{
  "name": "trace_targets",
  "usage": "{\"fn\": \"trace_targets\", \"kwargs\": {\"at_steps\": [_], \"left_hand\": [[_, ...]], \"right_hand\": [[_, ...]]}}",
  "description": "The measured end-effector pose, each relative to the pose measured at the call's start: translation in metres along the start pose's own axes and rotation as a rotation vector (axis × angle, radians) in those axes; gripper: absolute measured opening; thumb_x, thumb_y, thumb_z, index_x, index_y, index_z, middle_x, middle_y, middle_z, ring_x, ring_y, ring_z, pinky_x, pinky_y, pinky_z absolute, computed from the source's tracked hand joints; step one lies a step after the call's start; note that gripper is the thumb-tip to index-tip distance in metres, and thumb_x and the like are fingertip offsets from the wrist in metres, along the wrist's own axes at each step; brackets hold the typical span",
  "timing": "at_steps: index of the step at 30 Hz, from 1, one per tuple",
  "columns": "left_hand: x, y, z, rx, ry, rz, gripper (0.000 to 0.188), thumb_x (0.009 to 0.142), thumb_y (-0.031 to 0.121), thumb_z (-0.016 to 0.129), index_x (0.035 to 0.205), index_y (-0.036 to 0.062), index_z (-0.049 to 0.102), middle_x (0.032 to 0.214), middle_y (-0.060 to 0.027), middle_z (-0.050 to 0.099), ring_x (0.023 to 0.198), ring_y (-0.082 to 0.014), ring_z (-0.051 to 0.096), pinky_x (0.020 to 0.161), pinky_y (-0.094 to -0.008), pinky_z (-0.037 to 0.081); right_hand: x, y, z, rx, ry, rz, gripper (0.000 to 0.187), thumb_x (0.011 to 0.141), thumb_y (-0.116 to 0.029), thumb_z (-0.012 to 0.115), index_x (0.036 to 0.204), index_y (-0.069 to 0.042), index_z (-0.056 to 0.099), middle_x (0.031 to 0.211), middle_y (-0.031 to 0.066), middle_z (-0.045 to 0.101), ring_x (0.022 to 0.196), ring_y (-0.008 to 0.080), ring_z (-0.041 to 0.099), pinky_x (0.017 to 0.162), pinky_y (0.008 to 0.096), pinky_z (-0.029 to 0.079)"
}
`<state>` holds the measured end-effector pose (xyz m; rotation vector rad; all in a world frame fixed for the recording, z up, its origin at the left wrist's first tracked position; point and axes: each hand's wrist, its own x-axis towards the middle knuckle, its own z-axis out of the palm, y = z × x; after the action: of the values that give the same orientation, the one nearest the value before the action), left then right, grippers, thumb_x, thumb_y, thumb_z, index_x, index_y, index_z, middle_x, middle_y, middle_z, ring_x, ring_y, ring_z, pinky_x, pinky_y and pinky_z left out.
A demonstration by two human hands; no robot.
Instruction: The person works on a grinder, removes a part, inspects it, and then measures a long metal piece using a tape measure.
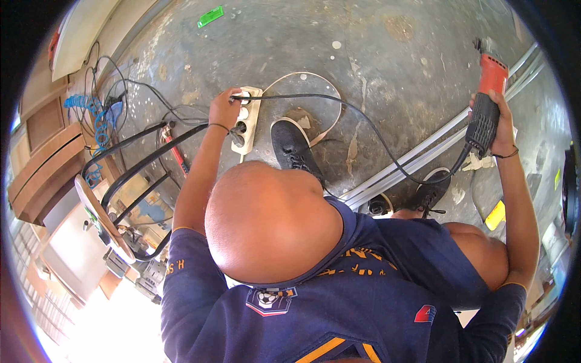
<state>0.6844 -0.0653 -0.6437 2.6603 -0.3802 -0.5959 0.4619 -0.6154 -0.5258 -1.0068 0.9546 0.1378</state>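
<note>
Fingers of the left hand [225, 107] pinch a black plug at the top socket of the white power strip [247, 118], which lies on the grey concrete floor [375, 54]. The right hand [497, 124] is wrapped tight around the black body of an orange power tool [486, 100], held up off the floor. A black cord [369, 130] runs from plug to tool. Whether the plug is fully seated, hard to say from here.
</note>
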Motion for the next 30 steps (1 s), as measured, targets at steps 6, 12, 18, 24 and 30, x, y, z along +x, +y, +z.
{"fn": "trace_targets", "kwargs": {"at_steps": [6,12,18,24,30], "left_hand": [[0.0,0.003,0.0,0.037,0.014,0.019,0.029,0.075,0.006,0.056,0.103,0.0093,0.062,0.08,-0.0121,0.063,0.063,-0.0186,0.061,0.061,-0.0299,0.048],[-0.003,0.014,0.004,0.141,0.158,0.216,0.029,0.069,0.006,0.061,0.098,0.0076,0.061,0.091,-0.0152,0.06,0.08,-0.0335,0.058,0.073,-0.0397,0.047],[-0.003,0.01,0.011,0.131,0.132,0.166,0.027,0.068,0.009,0.063,0.095,0.006,0.06,0.094,-0.0149,0.061,0.086,-0.0358,0.057,0.076,-0.0419,0.046],[0.0,0.008,0.006,0.156,0.087,0.061,0.029,0.067,0.012,0.066,0.094,0.0062,0.06,0.091,-0.0151,0.061,0.085,-0.0355,0.057,0.074,-0.0426,0.046],[0.002,-0.002,0.011,0.128,-0.031,-0.016,0.031,0.067,0.013,0.069,0.096,0.0029,0.061,0.1,-0.0181,0.058,0.096,-0.0356,0.054,0.082,-0.0426,0.044]], "right_hand": [[0.002,0.003,0.0,-0.023,0.017,-0.035,0.041,0.078,-0.036,0.062,0.095,0.001,0.056,0.081,0.0088,0.061,0.065,0.0163,0.061,0.062,0.0275,0.053],[0.001,0.001,-0.001,-0.051,-0.011,0.012,0.042,0.077,-0.038,0.062,0.094,0.001,0.057,0.08,0.0087,0.061,0.062,0.016,0.061,0.06,0.0264,0.052],[0.003,0.005,0.003,-0.066,0.018,-0.001,0.043,0.078,-0.038,0.061,0.095,0.001,0.057,0.079,0.0086,0.061,0.062,0.0162,0.06,0.06,0.0268,0.052],[0.0,0.011,0.008,-0.104,0.005,-0.023,0.046,0.079,-0.041,0.059,0.094,0.002,0.058,0.078,0.0101,0.062,0.062,0.0176,0.061,0.059,0.0276,0.052],[0.005,0.011,0.008,0.094,-0.107,0.055,0.042,0.075,-0.039,0.061,0.09,0.0,0.057,0.077,0.0136,0.063,0.063,0.0218,0.062,0.058,0.0338,0.054]]}}
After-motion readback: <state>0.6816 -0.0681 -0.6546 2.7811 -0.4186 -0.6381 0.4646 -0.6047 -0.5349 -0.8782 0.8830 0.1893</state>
